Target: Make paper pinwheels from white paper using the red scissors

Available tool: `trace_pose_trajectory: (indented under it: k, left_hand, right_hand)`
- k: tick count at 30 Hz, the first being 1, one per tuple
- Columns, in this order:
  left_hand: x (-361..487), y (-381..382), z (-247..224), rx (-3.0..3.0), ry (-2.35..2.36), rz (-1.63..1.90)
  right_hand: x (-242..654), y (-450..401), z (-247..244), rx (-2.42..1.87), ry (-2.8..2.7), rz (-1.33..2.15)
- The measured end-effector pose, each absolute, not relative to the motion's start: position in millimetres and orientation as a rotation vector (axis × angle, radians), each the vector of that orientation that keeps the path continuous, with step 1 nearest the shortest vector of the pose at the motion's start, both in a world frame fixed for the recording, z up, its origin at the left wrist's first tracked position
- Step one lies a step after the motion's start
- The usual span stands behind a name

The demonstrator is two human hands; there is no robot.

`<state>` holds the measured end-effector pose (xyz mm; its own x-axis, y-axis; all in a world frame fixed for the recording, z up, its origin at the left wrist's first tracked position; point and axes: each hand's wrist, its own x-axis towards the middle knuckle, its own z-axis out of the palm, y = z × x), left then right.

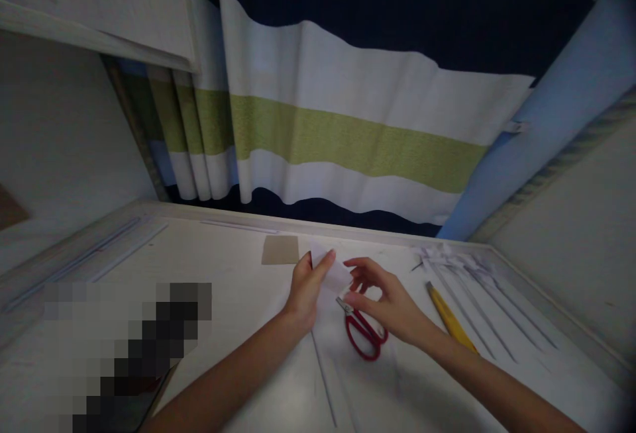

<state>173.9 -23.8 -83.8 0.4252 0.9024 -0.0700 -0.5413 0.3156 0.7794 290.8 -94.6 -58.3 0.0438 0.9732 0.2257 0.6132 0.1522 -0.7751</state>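
Note:
A small white paper piece (330,275) is gripped in my left hand (307,290), its thumb lying over the front. My right hand (380,297) is at the paper's right edge, thumb and fingers curled toward each other around its lower corner. Just below the right hand, red-handled scissors (365,337) lie on the white table (233,300), their tips near the paper. A thin dark stick (322,377) lies below my left hand. Behind that hand is a square of brown card (281,249).
On the right lie a yellow cutter (450,317) and several thin sticks with white paper pieces (460,262) at their far ends. Long strips (129,251) lie at the left. A striped curtain (348,135) hangs behind the table. A blurred patch covers the lower left.

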Motion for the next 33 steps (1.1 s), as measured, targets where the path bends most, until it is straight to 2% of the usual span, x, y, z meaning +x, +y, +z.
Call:
trace_pose_trajectory:
  k: [6,11,21,27,33]
  left_hand:
    - [159,-18,-74,0.845,0.544,0.944]
    - [140,-10,-62,1.092,0.534,0.828]
    - [127,-5,-53,1.132,0.552,0.710]
    - [125,-10,-48,1.137,0.516,0.680]
    - [122,-13,-46,1.223,0.548,0.721]
  right_hand:
    - [285,-67,-69,-1.349,-1.468,0.653]
    - [293,-67,-60,-1.217,-1.378,0.624]
    - [293,-82,-56,-1.088,-1.540,0.416]
    - [299,-87,-61,-1.160,-1.739,0.009]
    - [296,-90,-53,-1.156,-1.764,0.043]
